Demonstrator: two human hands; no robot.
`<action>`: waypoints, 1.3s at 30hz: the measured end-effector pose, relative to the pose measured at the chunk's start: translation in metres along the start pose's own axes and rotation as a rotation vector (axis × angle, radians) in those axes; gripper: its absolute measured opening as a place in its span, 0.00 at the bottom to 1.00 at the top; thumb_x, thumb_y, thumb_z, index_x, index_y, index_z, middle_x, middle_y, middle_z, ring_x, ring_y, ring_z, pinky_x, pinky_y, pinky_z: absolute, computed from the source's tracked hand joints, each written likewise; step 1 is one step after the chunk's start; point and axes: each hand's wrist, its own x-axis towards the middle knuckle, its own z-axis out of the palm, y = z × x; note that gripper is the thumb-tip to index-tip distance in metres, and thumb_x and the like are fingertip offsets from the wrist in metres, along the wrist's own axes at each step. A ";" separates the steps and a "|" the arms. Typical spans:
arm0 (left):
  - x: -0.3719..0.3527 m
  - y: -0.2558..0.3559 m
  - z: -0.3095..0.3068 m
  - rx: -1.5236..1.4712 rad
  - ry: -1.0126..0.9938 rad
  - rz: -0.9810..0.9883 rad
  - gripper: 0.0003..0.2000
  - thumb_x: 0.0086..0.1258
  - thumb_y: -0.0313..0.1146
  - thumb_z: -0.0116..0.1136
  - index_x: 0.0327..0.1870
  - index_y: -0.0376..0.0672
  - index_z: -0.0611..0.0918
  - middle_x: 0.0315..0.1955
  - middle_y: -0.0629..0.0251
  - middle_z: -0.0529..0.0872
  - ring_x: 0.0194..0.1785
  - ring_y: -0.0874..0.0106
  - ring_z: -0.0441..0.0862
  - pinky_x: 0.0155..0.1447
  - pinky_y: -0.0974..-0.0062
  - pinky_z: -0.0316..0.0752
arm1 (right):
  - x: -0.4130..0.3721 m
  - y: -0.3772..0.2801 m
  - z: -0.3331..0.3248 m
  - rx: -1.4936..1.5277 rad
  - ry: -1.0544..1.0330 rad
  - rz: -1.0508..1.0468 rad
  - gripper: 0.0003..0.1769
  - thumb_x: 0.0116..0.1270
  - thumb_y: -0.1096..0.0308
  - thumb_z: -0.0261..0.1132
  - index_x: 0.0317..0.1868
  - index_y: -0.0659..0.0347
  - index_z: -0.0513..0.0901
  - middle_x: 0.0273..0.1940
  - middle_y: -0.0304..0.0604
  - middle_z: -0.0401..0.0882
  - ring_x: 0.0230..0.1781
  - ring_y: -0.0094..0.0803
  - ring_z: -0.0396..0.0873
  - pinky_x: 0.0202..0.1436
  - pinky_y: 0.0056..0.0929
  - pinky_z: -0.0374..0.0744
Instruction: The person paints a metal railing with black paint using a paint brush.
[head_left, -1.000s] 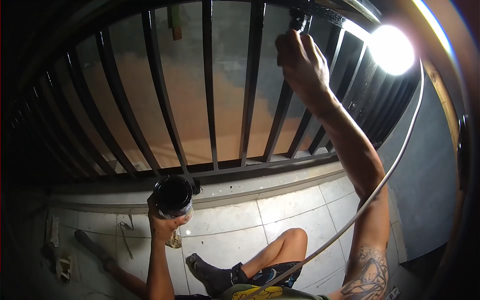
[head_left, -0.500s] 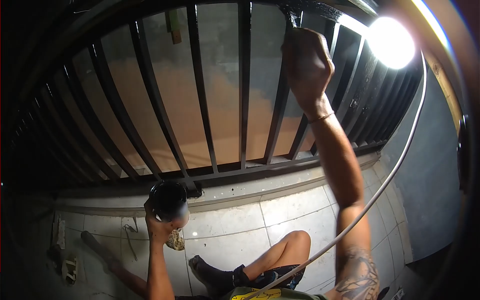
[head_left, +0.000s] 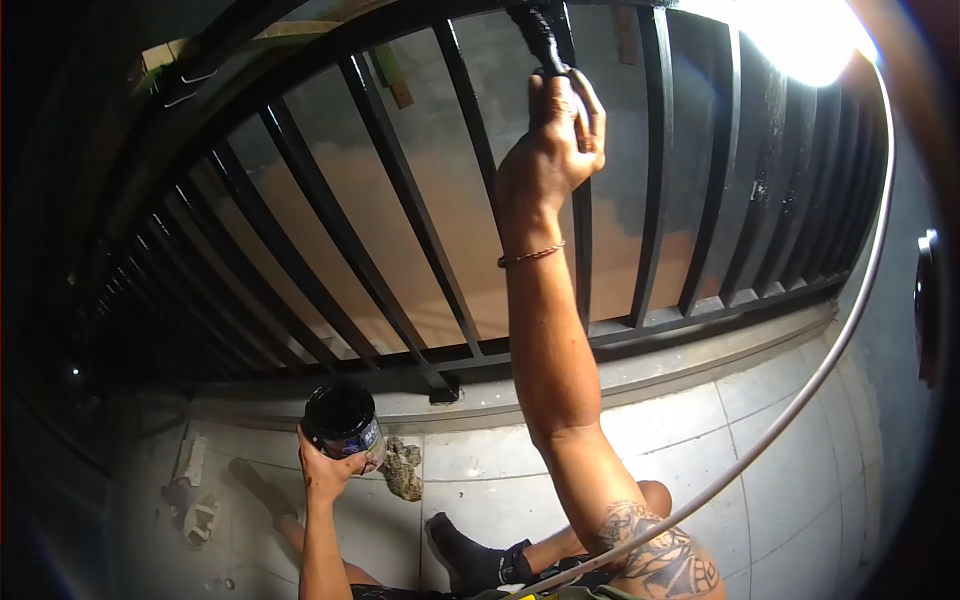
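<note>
My left hand [head_left: 328, 467] is wrapped round a paint can [head_left: 350, 428] whose inside and rim are coated in black. It holds the can low, in front of the railing's bottom rail. High up, my right hand [head_left: 552, 145] grips a paintbrush [head_left: 541, 42] with black bristles pointing upward, close to the top of the bars. The dark metal railing [head_left: 400, 190] stands across the view, its upright bars glossy in places. Part of the brush's handle is hidden in my fingers.
A bright lamp [head_left: 800, 40] shines at the upper right, and its white cable [head_left: 800, 400] curves down across my right arm. On the tiled floor [head_left: 640, 440] lie a crumpled rag [head_left: 403, 468] and some pale scraps [head_left: 200, 520]. My dark-socked foot [head_left: 465, 555] rests there too.
My right hand has moved left along the top of the railing, and the brush now shows. The view has shifted; my left hand still holds the can.
</note>
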 end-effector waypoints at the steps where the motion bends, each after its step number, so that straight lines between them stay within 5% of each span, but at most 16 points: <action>1: -0.002 0.002 -0.004 0.025 0.009 -0.002 0.43 0.35 0.35 0.80 0.57 0.37 0.68 0.48 0.55 0.80 0.52 0.62 0.79 0.58 0.65 0.74 | -0.003 0.005 -0.003 -0.041 -0.036 -0.021 0.12 0.66 0.77 0.64 0.49 0.70 0.79 0.37 0.44 0.82 0.38 0.27 0.82 0.51 0.25 0.81; 8: -0.002 0.026 -0.015 0.225 0.041 0.041 0.44 0.36 0.37 0.81 0.57 0.36 0.67 0.48 0.53 0.80 0.50 0.61 0.80 0.56 0.65 0.75 | 0.000 0.011 -0.024 -0.268 -0.330 -0.055 0.12 0.60 0.74 0.70 0.45 0.66 0.84 0.41 0.43 0.85 0.42 0.26 0.82 0.49 0.23 0.79; 11: 0.001 0.032 -0.008 0.189 0.027 0.030 0.43 0.36 0.36 0.81 0.57 0.36 0.67 0.48 0.52 0.80 0.50 0.61 0.80 0.56 0.66 0.75 | 0.017 0.002 -0.034 -0.444 -0.465 -0.155 0.13 0.59 0.81 0.68 0.46 0.68 0.83 0.42 0.44 0.85 0.42 0.27 0.83 0.50 0.23 0.81; 15: 0.001 0.052 -0.001 0.281 0.025 0.020 0.43 0.35 0.36 0.81 0.56 0.36 0.68 0.48 0.53 0.80 0.51 0.62 0.80 0.56 0.66 0.75 | 0.019 0.022 -0.036 -0.373 -0.397 -0.473 0.13 0.58 0.83 0.68 0.45 0.66 0.84 0.43 0.44 0.85 0.42 0.27 0.83 0.49 0.23 0.81; 17: 0.001 0.060 0.001 0.210 0.027 0.016 0.43 0.35 0.36 0.81 0.56 0.36 0.68 0.48 0.53 0.80 0.51 0.62 0.80 0.56 0.66 0.75 | 0.016 0.029 -0.035 -0.428 -0.140 -0.548 0.15 0.54 0.81 0.70 0.45 0.64 0.84 0.44 0.50 0.85 0.44 0.42 0.85 0.50 0.29 0.81; 19: 0.004 0.059 -0.004 0.235 0.042 0.066 0.43 0.34 0.36 0.82 0.55 0.36 0.68 0.48 0.53 0.80 0.51 0.62 0.79 0.56 0.66 0.74 | 0.004 0.025 -0.033 -0.517 -0.126 -0.643 0.15 0.56 0.81 0.69 0.46 0.65 0.84 0.46 0.52 0.84 0.47 0.42 0.84 0.51 0.32 0.81; 21: 0.002 0.058 -0.012 0.234 0.045 0.053 0.44 0.34 0.36 0.82 0.55 0.36 0.68 0.48 0.54 0.80 0.51 0.62 0.79 0.57 0.66 0.74 | -0.006 0.025 -0.024 -0.423 -0.040 -0.512 0.14 0.61 0.81 0.67 0.49 0.67 0.82 0.47 0.47 0.83 0.45 0.31 0.83 0.52 0.26 0.79; 27: 0.002 0.068 -0.029 0.392 0.069 0.042 0.43 0.34 0.36 0.80 0.55 0.36 0.67 0.48 0.53 0.79 0.51 0.62 0.79 0.57 0.66 0.74 | -0.011 0.023 -0.009 -0.124 -0.033 -0.033 0.13 0.64 0.77 0.67 0.49 0.68 0.81 0.45 0.45 0.83 0.44 0.28 0.82 0.50 0.25 0.80; 29: 0.002 0.070 -0.031 0.406 0.063 0.051 0.42 0.35 0.34 0.79 0.55 0.36 0.67 0.48 0.53 0.79 0.51 0.63 0.79 0.57 0.67 0.74 | -0.013 0.033 -0.009 -0.194 -0.079 -0.050 0.11 0.58 0.75 0.71 0.43 0.65 0.84 0.39 0.44 0.85 0.36 0.27 0.83 0.42 0.23 0.80; 39: 0.005 0.073 -0.020 0.367 0.038 0.076 0.43 0.36 0.35 0.80 0.56 0.36 0.66 0.48 0.53 0.78 0.52 0.62 0.78 0.57 0.66 0.74 | 0.043 0.013 -0.025 -0.094 -0.395 0.101 0.08 0.57 0.73 0.71 0.39 0.64 0.86 0.28 0.41 0.86 0.32 0.23 0.83 0.38 0.21 0.80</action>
